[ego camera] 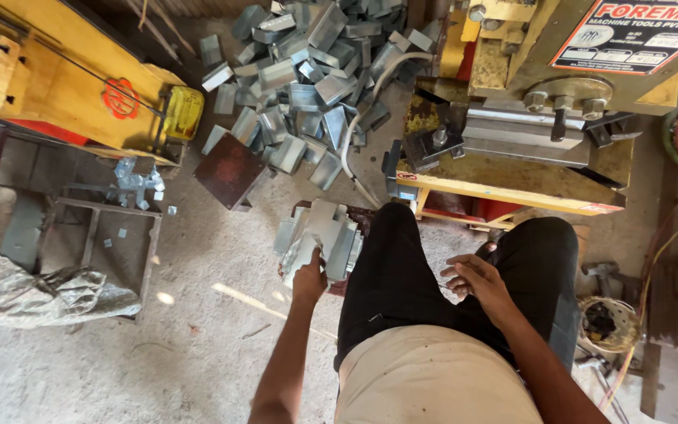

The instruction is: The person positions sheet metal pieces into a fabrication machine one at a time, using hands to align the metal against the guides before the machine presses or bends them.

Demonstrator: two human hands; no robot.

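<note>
I sit in front of a yellow press machine (512, 169), my legs in black trousers. My left hand (310, 276) reaches down beside my left knee and grips a bent grey sheet-metal piece (301, 255) from a small stack of such pieces (331, 235) on a low stand. My right hand (476, 281) rests on my right thigh, fingers loosely spread, holding nothing. A big heap of the same folded metal pieces (308, 71) lies on the floor beyond the stack.
A rusty square plate (229, 169) lies next to the heap. Another yellow machine (64, 78) stands at the upper left, with a metal frame (103, 243) and grey sacking (25, 290) below it. A white hose (351, 153) crosses the floor. A small basket (607, 322) sits at my right.
</note>
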